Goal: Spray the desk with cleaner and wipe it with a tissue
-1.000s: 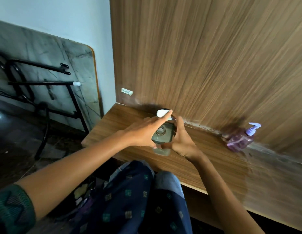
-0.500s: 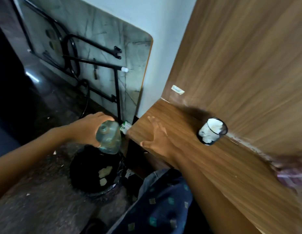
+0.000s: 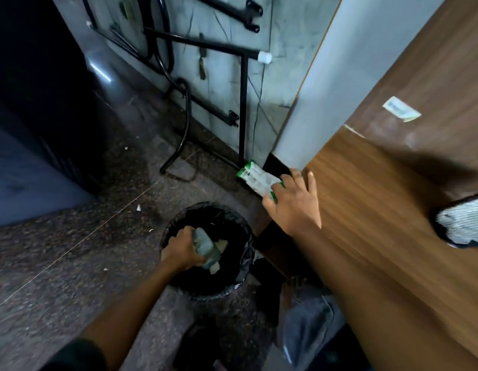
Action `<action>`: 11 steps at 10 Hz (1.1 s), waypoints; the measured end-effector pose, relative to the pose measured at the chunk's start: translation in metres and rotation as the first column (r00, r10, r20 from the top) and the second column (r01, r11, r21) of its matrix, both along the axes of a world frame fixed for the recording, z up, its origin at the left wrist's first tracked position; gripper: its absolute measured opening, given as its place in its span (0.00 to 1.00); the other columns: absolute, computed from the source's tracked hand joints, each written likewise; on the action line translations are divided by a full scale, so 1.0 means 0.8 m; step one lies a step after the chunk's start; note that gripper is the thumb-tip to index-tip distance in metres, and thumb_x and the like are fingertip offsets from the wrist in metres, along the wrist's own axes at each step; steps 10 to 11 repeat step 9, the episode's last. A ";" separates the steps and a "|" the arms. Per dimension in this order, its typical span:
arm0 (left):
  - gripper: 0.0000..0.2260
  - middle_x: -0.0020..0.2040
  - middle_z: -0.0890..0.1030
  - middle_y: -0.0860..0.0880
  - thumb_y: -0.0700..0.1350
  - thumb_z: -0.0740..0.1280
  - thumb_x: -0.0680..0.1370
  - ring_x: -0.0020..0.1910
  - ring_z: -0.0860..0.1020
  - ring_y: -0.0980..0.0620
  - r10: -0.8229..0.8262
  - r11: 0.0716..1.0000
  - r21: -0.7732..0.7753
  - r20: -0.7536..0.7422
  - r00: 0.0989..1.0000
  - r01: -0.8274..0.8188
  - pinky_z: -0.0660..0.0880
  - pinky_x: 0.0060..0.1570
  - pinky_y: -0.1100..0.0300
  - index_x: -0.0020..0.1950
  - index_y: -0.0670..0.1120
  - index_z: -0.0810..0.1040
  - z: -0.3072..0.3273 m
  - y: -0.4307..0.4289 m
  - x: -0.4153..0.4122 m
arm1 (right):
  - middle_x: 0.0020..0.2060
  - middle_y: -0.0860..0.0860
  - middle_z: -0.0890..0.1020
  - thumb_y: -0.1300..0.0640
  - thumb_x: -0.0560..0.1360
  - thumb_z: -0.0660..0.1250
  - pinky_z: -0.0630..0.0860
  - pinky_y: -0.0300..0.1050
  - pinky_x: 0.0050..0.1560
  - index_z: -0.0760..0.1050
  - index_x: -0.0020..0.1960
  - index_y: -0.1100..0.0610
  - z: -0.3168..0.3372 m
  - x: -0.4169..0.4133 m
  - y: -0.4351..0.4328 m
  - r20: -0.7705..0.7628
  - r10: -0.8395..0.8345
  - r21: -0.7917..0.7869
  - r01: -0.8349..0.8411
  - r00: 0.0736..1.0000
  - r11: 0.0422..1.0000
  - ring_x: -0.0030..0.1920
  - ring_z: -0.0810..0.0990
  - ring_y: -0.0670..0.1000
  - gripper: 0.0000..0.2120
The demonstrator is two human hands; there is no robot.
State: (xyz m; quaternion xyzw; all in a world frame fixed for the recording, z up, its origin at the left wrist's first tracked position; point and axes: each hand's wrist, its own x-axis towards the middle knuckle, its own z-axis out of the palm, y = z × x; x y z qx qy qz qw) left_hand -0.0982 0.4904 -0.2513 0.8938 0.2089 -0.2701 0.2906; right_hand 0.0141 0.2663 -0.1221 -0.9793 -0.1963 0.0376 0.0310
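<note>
My left hand [image 3: 179, 249] is shut on a greenish see-through container [image 3: 205, 245] and holds it down inside a black lined waste bin [image 3: 219, 291] on the floor. Pale scraps lie in the bin under it. My right hand [image 3: 294, 204] rests open, fingers spread, on the left corner of the wooden desk [image 3: 379, 210]. A black mesh cup with white tissue [image 3: 460, 223] stands on the desk at the right edge of view, partly cut off. No spray bottle is in view.
A green and white packet [image 3: 255, 178] lies below the desk corner, partly behind my right fingers. A folded table with black metal legs [image 3: 243, 103] leans on the wall. A wooden panel [image 3: 433, 62] rises behind the desk. My knee [image 3: 307, 317] is under the desk edge.
My left hand has carried the container from the desk down into the bin. My right hand let go of it and settled on the desk corner. My view swung left and down.
</note>
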 end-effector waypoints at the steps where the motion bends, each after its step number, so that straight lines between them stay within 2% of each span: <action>1: 0.39 0.63 0.71 0.42 0.53 0.77 0.61 0.60 0.73 0.40 0.122 0.992 -0.031 -0.047 0.991 -0.124 0.75 0.55 0.46 0.65 0.45 0.63 -0.059 -0.022 0.007 | 0.58 0.58 0.79 0.43 0.74 0.47 0.55 0.64 0.72 0.80 0.48 0.58 -0.010 0.002 -0.002 0.075 -0.028 -0.011 0.029 0.997 1.000 0.68 0.68 0.59 0.27; 2: 0.42 0.64 0.72 0.41 0.53 0.79 0.59 0.60 0.75 0.38 0.284 0.951 -0.094 -0.126 0.951 -0.296 0.75 0.57 0.44 0.66 0.43 0.62 -0.119 -0.036 0.013 | 0.51 0.59 0.81 0.46 0.75 0.54 0.61 0.64 0.69 0.80 0.42 0.59 -0.016 0.004 -0.001 0.132 -0.041 -0.019 0.044 0.990 0.999 0.64 0.73 0.60 0.20; 3: 0.38 0.64 0.72 0.37 0.48 0.78 0.63 0.60 0.73 0.34 0.421 0.896 -0.083 -0.152 0.894 -0.436 0.73 0.58 0.42 0.65 0.40 0.63 -0.162 -0.061 0.019 | 0.49 0.58 0.81 0.47 0.75 0.55 0.62 0.64 0.69 0.78 0.40 0.59 -0.018 0.001 0.001 0.164 -0.037 -0.024 0.042 0.986 0.999 0.63 0.73 0.59 0.20; 4: 0.37 0.65 0.69 0.34 0.47 0.77 0.64 0.62 0.70 0.31 0.461 0.877 -0.077 -0.149 0.875 -0.475 0.72 0.60 0.41 0.65 0.38 0.62 -0.181 -0.088 0.033 | 0.49 0.58 0.80 0.47 0.75 0.54 0.60 0.63 0.70 0.78 0.41 0.59 -0.020 0.002 0.000 0.174 -0.042 -0.009 0.044 0.984 0.999 0.64 0.72 0.58 0.19; 6: 0.38 0.68 0.63 0.34 0.48 0.74 0.69 0.63 0.70 0.31 0.349 0.927 -0.074 -0.188 0.918 -0.368 0.69 0.60 0.41 0.70 0.38 0.56 -0.188 -0.105 0.053 | 0.50 0.57 0.80 0.47 0.75 0.55 0.60 0.63 0.70 0.77 0.41 0.59 -0.016 0.000 0.005 0.204 -0.036 -0.004 0.037 0.978 0.999 0.65 0.72 0.57 0.19; 8: 0.48 0.74 0.53 0.37 0.43 0.77 0.66 0.69 0.63 0.33 0.401 0.868 -0.244 -0.171 0.900 -0.433 0.65 0.65 0.41 0.76 0.47 0.48 -0.190 -0.086 0.043 | 0.50 0.57 0.80 0.47 0.75 0.55 0.60 0.63 0.70 0.77 0.40 0.59 -0.018 -0.001 0.003 0.221 -0.034 0.016 0.032 0.975 0.999 0.65 0.72 0.58 0.18; 9: 0.42 0.73 0.57 0.36 0.41 0.74 0.68 0.68 0.65 0.33 0.433 0.862 -0.236 -0.119 0.894 -0.449 0.66 0.65 0.42 0.75 0.47 0.52 -0.184 -0.079 0.029 | 0.49 0.57 0.80 0.48 0.75 0.55 0.61 0.63 0.70 0.77 0.39 0.59 -0.014 -0.003 0.003 0.226 -0.058 0.011 0.057 0.972 0.998 0.64 0.72 0.58 0.18; 11: 0.42 0.73 0.57 0.36 0.41 0.74 0.68 0.68 0.65 0.33 0.433 0.862 -0.236 -0.119 0.894 -0.449 0.66 0.65 0.42 0.75 0.47 0.52 -0.184 -0.079 0.029 | 0.49 0.57 0.80 0.48 0.75 0.55 0.61 0.63 0.70 0.77 0.39 0.59 -0.014 -0.003 0.003 0.226 -0.058 0.011 0.057 0.972 0.998 0.64 0.72 0.58 0.18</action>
